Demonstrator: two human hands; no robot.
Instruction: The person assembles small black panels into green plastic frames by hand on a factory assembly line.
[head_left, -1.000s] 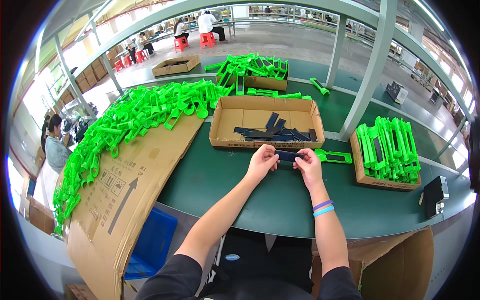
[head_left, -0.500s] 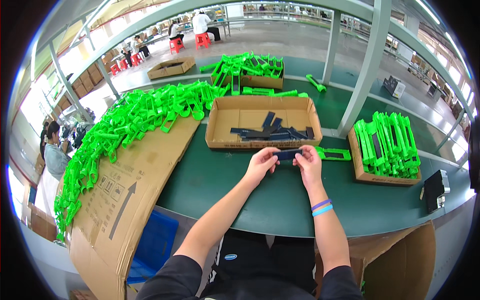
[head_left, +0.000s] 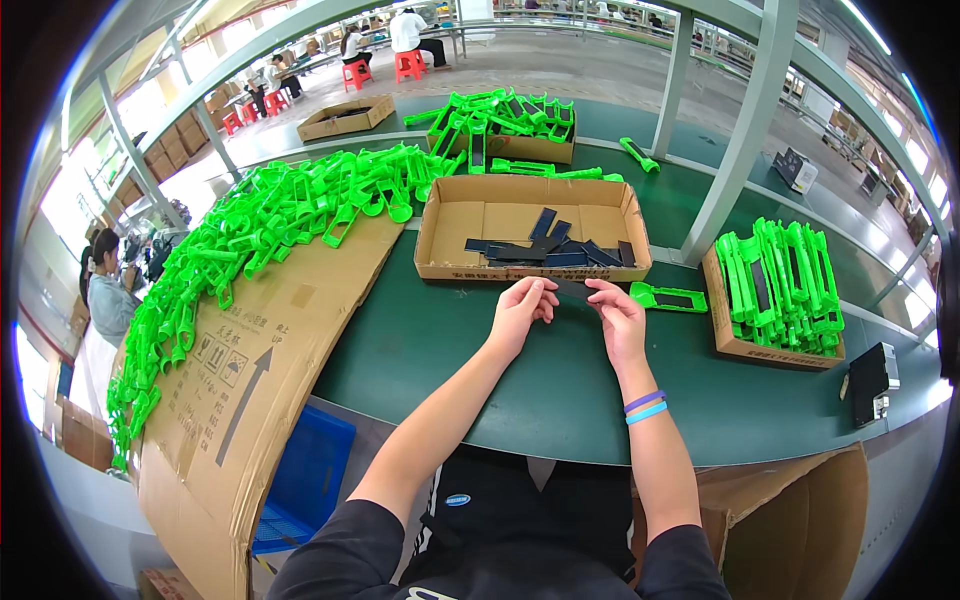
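Note:
Between my hands, just in front of the open cardboard box, is a small dark rectangular panel (head_left: 574, 290). My right hand (head_left: 620, 320) pinches its right end between thumb and fingers. At its left end my left hand (head_left: 521, 312) is closed, fingertips pressed together; whether they grip the panel's edge or something thin on it is hidden. Several similar dark panels (head_left: 545, 252) lie loosely in the cardboard box (head_left: 434, 272). A bright green plastic frame (head_left: 668, 298) with a rectangular opening lies flat beyond my right hand.
A large heap of green frames (head_left: 290, 205) covers a cardboard sheet (head_left: 270, 330) at left. On the right stands a box of upright green frames (head_left: 775, 285), some with dark panels. Another filled box (head_left: 510, 125) is behind. A metal post (head_left: 735, 140) rises at right.
The panel has tilted from facing me to lying flatter, and its left end has come away from my left thumb. My left fingers have curled in. The view has shifted slightly.

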